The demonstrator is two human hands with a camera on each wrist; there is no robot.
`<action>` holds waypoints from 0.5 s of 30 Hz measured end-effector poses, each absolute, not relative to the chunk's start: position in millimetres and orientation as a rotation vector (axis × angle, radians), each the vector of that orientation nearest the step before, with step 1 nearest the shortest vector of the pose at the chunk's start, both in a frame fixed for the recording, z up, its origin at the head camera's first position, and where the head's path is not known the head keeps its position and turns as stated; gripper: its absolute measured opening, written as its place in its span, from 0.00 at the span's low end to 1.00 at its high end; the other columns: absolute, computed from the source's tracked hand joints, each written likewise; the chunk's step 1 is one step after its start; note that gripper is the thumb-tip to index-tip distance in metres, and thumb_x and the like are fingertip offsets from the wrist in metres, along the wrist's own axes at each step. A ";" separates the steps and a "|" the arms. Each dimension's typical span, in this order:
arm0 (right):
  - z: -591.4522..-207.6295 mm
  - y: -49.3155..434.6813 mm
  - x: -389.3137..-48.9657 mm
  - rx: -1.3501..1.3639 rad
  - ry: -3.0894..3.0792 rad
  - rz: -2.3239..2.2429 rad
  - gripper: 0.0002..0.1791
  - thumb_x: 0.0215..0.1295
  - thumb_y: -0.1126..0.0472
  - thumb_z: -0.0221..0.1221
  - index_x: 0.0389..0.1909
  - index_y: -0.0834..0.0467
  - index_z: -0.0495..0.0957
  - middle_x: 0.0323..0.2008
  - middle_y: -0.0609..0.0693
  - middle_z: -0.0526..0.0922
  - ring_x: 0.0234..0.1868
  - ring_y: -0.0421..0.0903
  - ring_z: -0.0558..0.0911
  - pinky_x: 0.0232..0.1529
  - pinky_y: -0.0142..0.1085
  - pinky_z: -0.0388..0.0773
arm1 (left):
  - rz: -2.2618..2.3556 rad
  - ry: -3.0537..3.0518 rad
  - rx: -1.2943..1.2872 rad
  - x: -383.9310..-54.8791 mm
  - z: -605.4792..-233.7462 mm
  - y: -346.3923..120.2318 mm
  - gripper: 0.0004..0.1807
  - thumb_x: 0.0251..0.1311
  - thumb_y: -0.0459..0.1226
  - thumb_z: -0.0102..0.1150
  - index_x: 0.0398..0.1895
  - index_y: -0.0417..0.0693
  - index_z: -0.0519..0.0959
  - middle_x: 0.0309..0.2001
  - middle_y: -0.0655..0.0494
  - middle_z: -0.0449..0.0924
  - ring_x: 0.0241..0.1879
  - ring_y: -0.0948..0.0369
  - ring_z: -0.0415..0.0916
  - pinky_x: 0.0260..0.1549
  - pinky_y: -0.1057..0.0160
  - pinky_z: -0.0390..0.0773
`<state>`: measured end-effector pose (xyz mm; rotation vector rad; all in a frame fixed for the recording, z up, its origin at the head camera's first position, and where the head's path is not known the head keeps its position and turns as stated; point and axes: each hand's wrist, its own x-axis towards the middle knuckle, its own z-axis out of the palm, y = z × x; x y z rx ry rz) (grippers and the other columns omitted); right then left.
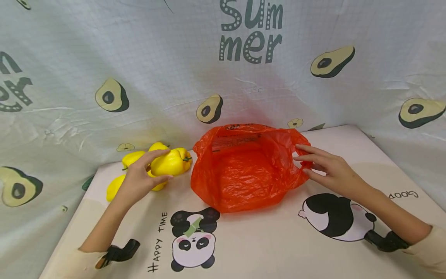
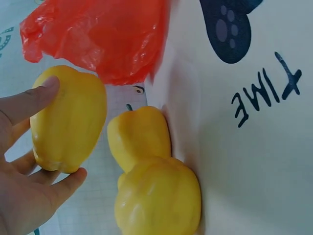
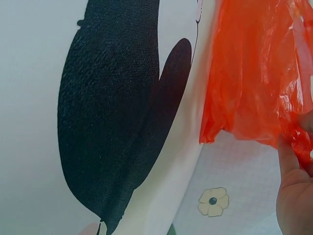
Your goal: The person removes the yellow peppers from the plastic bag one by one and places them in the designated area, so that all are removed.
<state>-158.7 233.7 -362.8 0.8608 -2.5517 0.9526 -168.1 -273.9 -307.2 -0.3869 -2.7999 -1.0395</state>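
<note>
My left hand (image 1: pixel 137 180) grips a yellow bell pepper (image 1: pixel 168 163), thumb on one side and fingers on the other. In the left wrist view this held pepper (image 2: pixel 71 120) is raised beside the red plastic bag (image 2: pixel 115 39). The bag (image 1: pixel 204 176) stands with its mouth wide, its red inner side showing in the head view. At the bag's right edge my right hand (image 1: pixel 331 170) holds a handle loop. The right wrist view shows the thumb and fingers of that hand (image 3: pixel 293 196) pinching crumpled red plastic (image 3: pixel 249 73); part of the hand is cut off.
Several more yellow bell peppers (image 1: pixel 115 188) lie at the table's back left, partly hidden behind my left hand. The tabletop (image 1: pixel 265 248) has panda prints and lettering. A hanging cloth (image 1: pixel 167 66) with avocado prints rises directly behind the bag and peppers.
</note>
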 end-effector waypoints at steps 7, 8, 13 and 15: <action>-362.9 233.5 -157.4 0.867 -2.552 0.957 0.26 0.58 0.73 0.69 0.59 0.57 0.82 0.69 0.58 0.72 0.65 0.61 0.74 0.49 0.18 0.74 | -1.041 -2.825 -0.422 -172.0 -317.1 -275.0 0.37 0.52 0.32 0.77 0.68 0.48 0.75 0.68 0.47 0.73 0.68 0.44 0.65 0.64 0.34 0.68; -362.7 233.6 -157.3 0.869 -2.550 0.954 0.26 0.58 0.73 0.69 0.59 0.57 0.82 0.69 0.58 0.72 0.65 0.61 0.74 0.49 0.18 0.74 | -1.042 -2.824 -0.424 -172.3 -317.7 -275.6 0.37 0.52 0.32 0.77 0.68 0.48 0.75 0.68 0.47 0.73 0.68 0.45 0.66 0.64 0.34 0.68; -360.9 233.8 -157.5 0.866 -2.541 0.951 0.27 0.58 0.74 0.69 0.59 0.56 0.82 0.69 0.57 0.72 0.65 0.60 0.74 0.49 0.18 0.74 | -1.066 -2.836 -0.418 -173.7 -320.4 -278.1 0.37 0.51 0.33 0.78 0.67 0.50 0.76 0.67 0.48 0.74 0.69 0.45 0.65 0.65 0.36 0.68; -360.2 233.6 -157.4 0.863 -2.542 0.951 0.28 0.58 0.74 0.69 0.60 0.56 0.81 0.69 0.56 0.72 0.64 0.60 0.74 0.49 0.18 0.74 | -1.063 -2.853 -0.409 -173.6 -321.7 -278.5 0.37 0.51 0.34 0.78 0.67 0.51 0.77 0.67 0.49 0.74 0.69 0.46 0.65 0.65 0.37 0.68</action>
